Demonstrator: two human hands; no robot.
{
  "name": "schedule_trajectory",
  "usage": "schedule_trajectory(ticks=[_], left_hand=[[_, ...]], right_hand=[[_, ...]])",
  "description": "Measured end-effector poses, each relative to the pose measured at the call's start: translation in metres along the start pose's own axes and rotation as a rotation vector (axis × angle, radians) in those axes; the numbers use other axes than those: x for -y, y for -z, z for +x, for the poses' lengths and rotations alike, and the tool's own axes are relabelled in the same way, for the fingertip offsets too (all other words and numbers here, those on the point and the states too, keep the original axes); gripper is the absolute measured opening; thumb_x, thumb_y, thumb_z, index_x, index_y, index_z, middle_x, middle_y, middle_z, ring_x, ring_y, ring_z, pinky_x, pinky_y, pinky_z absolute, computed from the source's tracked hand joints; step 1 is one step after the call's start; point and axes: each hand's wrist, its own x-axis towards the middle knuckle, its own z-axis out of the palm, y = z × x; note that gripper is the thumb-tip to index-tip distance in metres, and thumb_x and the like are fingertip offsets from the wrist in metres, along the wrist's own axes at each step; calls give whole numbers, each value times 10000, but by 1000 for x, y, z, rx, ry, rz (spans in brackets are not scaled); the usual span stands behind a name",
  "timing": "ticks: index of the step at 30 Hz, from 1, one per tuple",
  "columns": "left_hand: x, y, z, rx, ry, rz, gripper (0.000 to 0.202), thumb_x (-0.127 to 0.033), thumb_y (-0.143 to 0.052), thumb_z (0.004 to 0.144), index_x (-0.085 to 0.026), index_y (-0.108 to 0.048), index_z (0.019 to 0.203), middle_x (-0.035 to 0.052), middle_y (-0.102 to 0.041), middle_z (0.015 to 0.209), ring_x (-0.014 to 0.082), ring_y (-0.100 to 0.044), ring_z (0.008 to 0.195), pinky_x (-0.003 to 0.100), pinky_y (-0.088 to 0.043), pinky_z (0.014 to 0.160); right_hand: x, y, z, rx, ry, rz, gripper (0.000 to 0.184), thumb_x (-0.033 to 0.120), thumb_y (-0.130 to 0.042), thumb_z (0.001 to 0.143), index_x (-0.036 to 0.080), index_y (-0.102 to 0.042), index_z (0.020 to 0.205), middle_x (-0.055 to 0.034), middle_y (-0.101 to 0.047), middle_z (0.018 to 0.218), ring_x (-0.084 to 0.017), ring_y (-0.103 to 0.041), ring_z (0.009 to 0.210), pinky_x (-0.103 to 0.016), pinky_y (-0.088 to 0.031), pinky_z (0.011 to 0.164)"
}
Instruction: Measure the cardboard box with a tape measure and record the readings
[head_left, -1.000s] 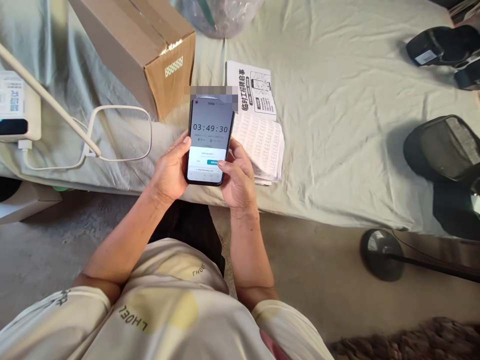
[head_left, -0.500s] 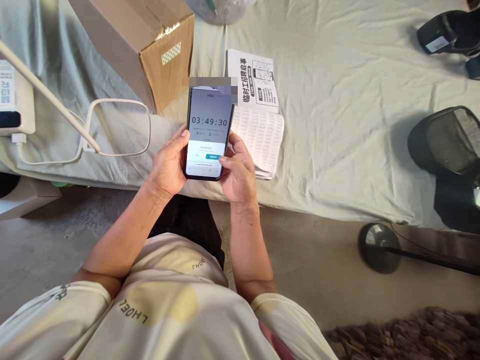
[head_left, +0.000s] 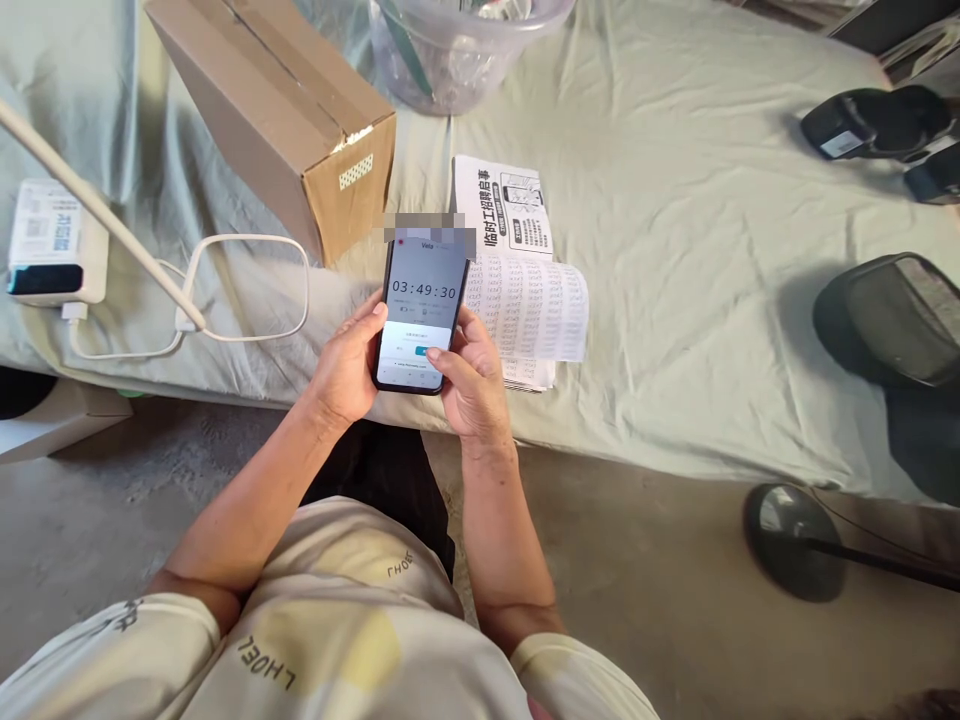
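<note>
A black smartphone [head_left: 424, 295] is held upright in front of me over the edge of a cloth-covered surface [head_left: 675, 250]. Its screen shows a timer reading 03:49:30 and a white panel with a teal button. My left hand [head_left: 346, 365] wraps the phone's left side, fingers closed round it. My right hand [head_left: 471, 385] grips the right side, and its thumb rests on the lower screen by the teal button. Just behind the phone lies an open printed booklet [head_left: 525, 290] with black lettering.
A taped cardboard box [head_left: 285, 110] and a clear plastic tub [head_left: 457, 45] stand at the back. A white charger [head_left: 52, 245] with looped cable [head_left: 247, 290] lies at the left. Black devices [head_left: 877, 120] and a dark mesh object [head_left: 885, 315] sit at the right, a round lamp base [head_left: 784, 540] on the floor.
The view has tilted, so everything sits lower in the frame. Both hands keep the same grip on the phone; the right thumb stays on the lower screen. The booklet's top page has lifted.
</note>
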Motion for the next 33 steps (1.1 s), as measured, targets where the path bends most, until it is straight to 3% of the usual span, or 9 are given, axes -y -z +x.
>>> schedule_trajectory(ticks=[6, 11, 18, 30, 33], left_hand=[[0, 0, 0, -30, 14, -22, 239, -297, -663, 897, -175, -726, 1092, 104, -786, 1174, 332, -677, 1235, 455, -538, 1031], [1, 0, -1, -29, 40, -27, 309, -324, -692, 879, -188, -727, 1154, 93, -797, 1144, 326, -690, 1212, 444, -546, 1013], [-2, 0, -3, -31, 18, -6, 278, -319, -688, 900, -179, -749, 1132, 70, -808, 1092, 254, -737, 1063, 342, -555, 911], [-1, 4, -2, -35, 32, -24, 275, -313, -684, 894, -193, -740, 1135, 66, -805, 1095, 271, -721, 1117, 372, -540, 964], [-2, 5, -2, -33, 31, -22, 262, -312, -682, 897, -186, -746, 1118, 67, -806, 1093, 268, -725, 1100, 368, -546, 952]], right_hand=[[-1, 3, -1, 24, 0, -1, 510, 336, -812, 724, 315, -617, 1194, -6, -753, 1177, -252, -665, 1217, -472, -539, 1085], [3, 8, -2, 47, -50, 52, 476, 448, -775, 763, 305, -623, 1191, -27, -764, 1180, -280, -689, 1182, -482, -575, 1013], [5, 7, -3, 63, -46, 64, 444, 416, -775, 788, 314, -639, 1197, -10, -773, 1164, -241, -724, 1067, -397, -614, 893], [5, 8, -4, 52, -55, 9, 459, 428, -763, 800, 323, -638, 1228, -18, -754, 1235, -269, -711, 1147, -448, -602, 952], [5, 7, -4, 55, -68, 20, 454, 421, -773, 790, 317, -644, 1213, -16, -770, 1199, -265, -717, 1130, -424, -617, 906]])
